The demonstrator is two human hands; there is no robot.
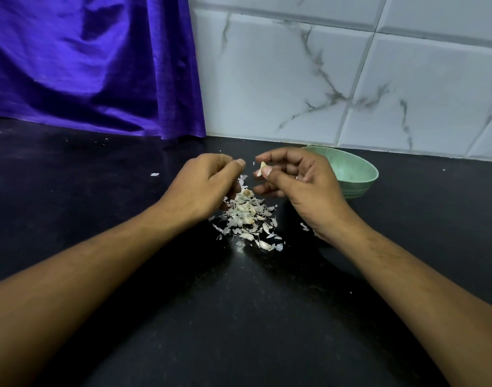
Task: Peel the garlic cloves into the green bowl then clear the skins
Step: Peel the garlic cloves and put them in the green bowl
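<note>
Two bare forearms are extended from the near edge toward the middle of the black countertop (239,317), converging over the work spot. Left hand (208,182) is held knuckles-up, wrist bent slightly down, fingers curled under, thumb laid against the index fingertip. Whether anything is pinched there cannot be told, as the fingertips are turned away and skins lie right behind them. Right hand (298,177) is raised a little above the countertop, palm turned left. A small garlic clove (261,168) is pinched between its thumb and index finger, and the other fingers are loosely curled below. A narrow gap is left between the two hands.

Pile of skins and cloves (246,216) is spread on the countertop under and just near of the hands; its far edge is overlapped by the left hand's lower fingers. Green bowl (351,174) is set upright just right of and beyond the right hand, partly covered by it, close to the tiled wall (351,79). Bowl contents cannot be made out. One loose skin scrap (154,174) is seen left of the left hand, well apart from the pile. Purple cloth (85,65) is hung at far left, reaching down to the countertop.
</note>
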